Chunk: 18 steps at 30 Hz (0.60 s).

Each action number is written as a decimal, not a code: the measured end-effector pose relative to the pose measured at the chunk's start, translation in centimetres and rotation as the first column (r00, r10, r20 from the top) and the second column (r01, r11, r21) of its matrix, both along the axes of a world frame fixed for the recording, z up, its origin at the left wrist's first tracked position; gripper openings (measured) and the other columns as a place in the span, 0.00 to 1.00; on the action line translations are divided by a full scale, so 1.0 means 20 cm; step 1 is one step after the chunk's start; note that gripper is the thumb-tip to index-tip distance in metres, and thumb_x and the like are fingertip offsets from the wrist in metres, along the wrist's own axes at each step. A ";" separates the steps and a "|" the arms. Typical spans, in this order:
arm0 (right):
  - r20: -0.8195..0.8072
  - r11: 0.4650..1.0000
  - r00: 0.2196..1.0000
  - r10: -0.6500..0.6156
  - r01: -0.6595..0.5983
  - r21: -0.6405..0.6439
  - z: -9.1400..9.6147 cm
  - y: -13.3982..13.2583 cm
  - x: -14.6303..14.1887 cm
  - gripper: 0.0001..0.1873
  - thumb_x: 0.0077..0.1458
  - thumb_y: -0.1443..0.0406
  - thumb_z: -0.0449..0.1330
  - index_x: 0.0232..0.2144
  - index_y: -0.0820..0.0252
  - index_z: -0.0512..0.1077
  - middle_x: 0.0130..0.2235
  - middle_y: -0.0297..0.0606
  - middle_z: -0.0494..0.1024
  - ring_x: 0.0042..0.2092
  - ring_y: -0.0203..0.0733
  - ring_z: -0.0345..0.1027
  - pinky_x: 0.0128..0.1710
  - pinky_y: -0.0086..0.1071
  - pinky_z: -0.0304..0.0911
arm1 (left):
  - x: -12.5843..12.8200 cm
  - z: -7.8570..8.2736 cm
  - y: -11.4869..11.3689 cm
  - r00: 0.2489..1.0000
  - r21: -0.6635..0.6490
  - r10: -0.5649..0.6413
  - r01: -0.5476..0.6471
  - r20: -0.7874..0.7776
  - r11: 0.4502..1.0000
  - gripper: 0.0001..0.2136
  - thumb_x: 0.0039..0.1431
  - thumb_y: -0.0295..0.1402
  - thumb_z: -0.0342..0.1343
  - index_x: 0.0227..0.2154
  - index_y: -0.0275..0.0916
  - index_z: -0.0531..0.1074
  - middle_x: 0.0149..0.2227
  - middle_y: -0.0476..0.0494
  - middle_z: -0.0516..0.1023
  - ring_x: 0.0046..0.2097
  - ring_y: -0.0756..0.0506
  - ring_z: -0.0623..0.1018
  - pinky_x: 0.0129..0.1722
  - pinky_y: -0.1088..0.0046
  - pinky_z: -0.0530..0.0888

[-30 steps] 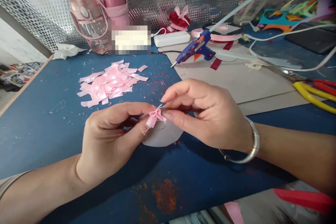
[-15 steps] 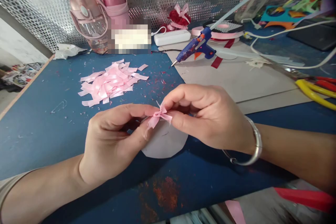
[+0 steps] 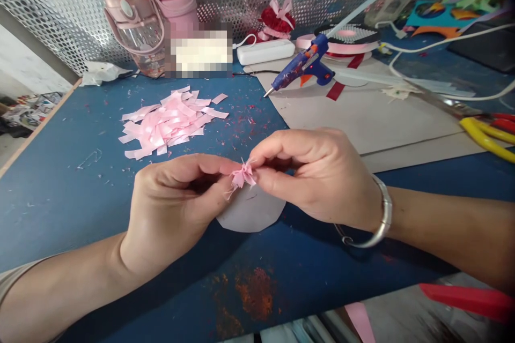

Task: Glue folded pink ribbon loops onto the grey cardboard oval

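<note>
A small pink ribbon piece (image 3: 242, 177), bunched into a frayed bow shape, is pinched from both sides. My left hand (image 3: 173, 209) grips its left end between thumb and forefinger. My right hand (image 3: 317, 174), with a silver bangle on the wrist, pinches its right end with fingers curled. Both hands hover just above a grey paper disc (image 3: 251, 211) that lies on the blue table (image 3: 60, 182). A heap of cut pink ribbon strips (image 3: 169, 123) lies behind my left hand.
A blue hot-glue gun (image 3: 303, 67) rests on grey cardboard (image 3: 362, 112) behind my right hand. Pink bottles (image 3: 137, 16), a white power strip (image 3: 265, 51) and ribbon spools (image 3: 346, 43) line the perforated back wall. Yellow and red scissor handles (image 3: 488, 136) lie at right.
The ribbon piece has been squeezed tighter between the two pinches; its loops look smaller and more bunched. Both hands stay in nearly the same place.
</note>
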State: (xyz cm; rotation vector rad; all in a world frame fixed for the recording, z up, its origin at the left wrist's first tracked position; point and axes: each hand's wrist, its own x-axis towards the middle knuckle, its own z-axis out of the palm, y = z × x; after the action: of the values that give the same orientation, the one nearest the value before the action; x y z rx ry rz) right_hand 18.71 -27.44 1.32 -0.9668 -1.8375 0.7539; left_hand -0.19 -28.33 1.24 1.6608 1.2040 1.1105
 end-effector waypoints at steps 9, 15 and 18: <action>0.025 0.999 0.999 -0.031 0.030 0.045 -0.01 -0.03 -0.02 0.07 0.50 0.74 0.62 0.24 0.59 0.74 0.23 0.26 0.75 0.22 0.27 0.63 0.24 0.23 0.65 | 0.00 0.01 -0.01 0.999 -0.023 -0.032 0.031 -0.027 0.999 0.04 0.52 0.32 0.67 0.28 0.51 0.81 0.27 0.56 0.82 0.26 0.51 0.74 0.24 0.78 0.71; 0.048 1.000 0.999 0.011 -0.010 -0.012 -0.02 -0.03 0.00 0.08 0.50 0.73 0.61 0.23 0.58 0.72 0.22 0.27 0.74 0.22 0.28 0.63 0.22 0.23 0.61 | -0.01 0.01 -0.01 0.996 -0.161 -0.076 0.083 0.049 0.984 0.01 0.52 0.34 0.67 0.27 0.48 0.82 0.25 0.52 0.81 0.25 0.50 0.73 0.23 0.77 0.70; 0.022 0.992 0.999 0.032 -0.029 -0.123 -0.03 -0.03 0.00 0.07 0.50 0.72 0.60 0.22 0.59 0.71 0.21 0.27 0.73 0.22 0.28 0.62 0.20 0.23 0.59 | -0.01 0.00 -0.01 0.994 -0.247 -0.099 0.108 0.048 0.963 0.02 0.51 0.37 0.67 0.27 0.47 0.82 0.24 0.51 0.80 0.24 0.50 0.72 0.21 0.78 0.68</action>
State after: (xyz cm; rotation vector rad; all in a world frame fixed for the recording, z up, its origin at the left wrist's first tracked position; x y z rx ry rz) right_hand 18.63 -28.05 0.77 -1.0319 -1.8478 0.8865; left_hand -0.35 -28.44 1.22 1.4876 1.1684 0.8818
